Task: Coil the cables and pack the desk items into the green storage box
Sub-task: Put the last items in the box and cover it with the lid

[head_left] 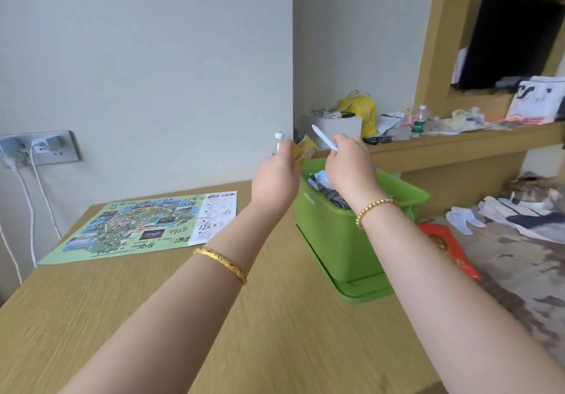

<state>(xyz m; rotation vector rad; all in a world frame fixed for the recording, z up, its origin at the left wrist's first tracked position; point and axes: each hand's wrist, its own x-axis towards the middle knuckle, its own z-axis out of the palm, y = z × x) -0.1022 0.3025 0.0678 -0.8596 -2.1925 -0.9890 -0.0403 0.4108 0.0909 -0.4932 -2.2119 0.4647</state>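
So there's a wood-grain desk [153, 317] with the green storage box [339, 234] sitting at its right edge, already holding some grey and blue stuff, and a colourful map sheet [143, 228] lying flat near the wall on the left. Both arms reach out over the box: the left hand [275, 176] has a pinching grip on a small yellow packet [304, 150], and the right hand [348, 167] has its grip curled round a white pen [324, 138] pointing up and left

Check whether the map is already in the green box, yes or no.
No, the map lies flat on the desk, left of the green box.
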